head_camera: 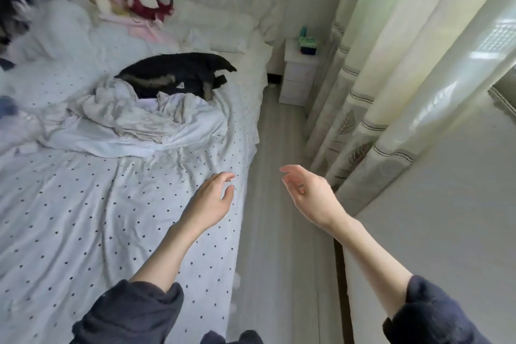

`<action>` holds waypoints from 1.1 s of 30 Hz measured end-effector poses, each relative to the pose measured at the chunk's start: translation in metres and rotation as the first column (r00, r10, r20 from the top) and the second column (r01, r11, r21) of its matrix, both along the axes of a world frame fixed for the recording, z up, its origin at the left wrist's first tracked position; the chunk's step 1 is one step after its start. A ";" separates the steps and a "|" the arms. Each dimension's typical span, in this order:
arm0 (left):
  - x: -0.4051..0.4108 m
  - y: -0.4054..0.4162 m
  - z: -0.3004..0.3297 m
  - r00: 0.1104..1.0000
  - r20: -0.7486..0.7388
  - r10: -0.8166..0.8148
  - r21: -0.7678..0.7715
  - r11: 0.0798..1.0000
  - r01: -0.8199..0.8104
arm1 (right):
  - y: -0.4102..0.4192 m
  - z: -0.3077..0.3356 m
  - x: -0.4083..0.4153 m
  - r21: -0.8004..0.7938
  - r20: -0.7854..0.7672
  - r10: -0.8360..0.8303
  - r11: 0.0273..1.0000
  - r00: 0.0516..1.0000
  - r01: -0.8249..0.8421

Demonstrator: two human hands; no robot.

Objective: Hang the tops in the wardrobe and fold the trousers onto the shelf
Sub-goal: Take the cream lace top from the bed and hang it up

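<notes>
Grip: my left hand (213, 200) and right hand (308, 193) both hang loose-fingered and hold nothing, left over the bed (83, 218) edge, right over the pale floor (282, 204). On the polka-dotted sheet I log a crumpled white garment (125, 117), with a black fuzzy garment (178, 75) touching its far side. Soft toys (139, 3) lie near the pillows; a white nightstand (300, 72) stands beside pleated curtains (377, 86).

Two hands (212, 198), one nightstand (300, 75)
</notes>
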State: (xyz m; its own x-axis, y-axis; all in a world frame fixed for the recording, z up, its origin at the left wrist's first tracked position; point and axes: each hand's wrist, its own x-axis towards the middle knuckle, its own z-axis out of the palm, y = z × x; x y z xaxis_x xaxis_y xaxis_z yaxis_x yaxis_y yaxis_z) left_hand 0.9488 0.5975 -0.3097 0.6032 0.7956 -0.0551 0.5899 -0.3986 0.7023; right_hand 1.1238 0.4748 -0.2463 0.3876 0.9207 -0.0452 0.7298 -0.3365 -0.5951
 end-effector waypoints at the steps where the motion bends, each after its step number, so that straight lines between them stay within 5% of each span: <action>1: 0.008 0.010 0.001 0.999 -0.008 0.033 0.013 0.999 -0.033 | 0.016 -0.001 0.014 0.015 -0.005 0.029 0.999 1.000 -0.029; 15: 0.103 0.159 -0.002 0.853 -0.087 0.515 -0.020 0.855 -0.518 | 0.271 -0.009 0.142 0.047 -0.092 0.545 0.838 0.833 -0.543; 24: 0.060 0.279 -0.050 0.548 -0.109 0.830 -0.141 0.532 -0.835 | 0.460 -0.067 0.089 -0.102 -0.114 0.794 0.589 0.598 -0.802; 33: -0.022 0.469 -0.124 0.305 -0.187 0.934 -0.104 0.289 -0.952 | 0.643 -0.143 0.003 -0.196 -0.190 0.818 0.510 0.543 -0.838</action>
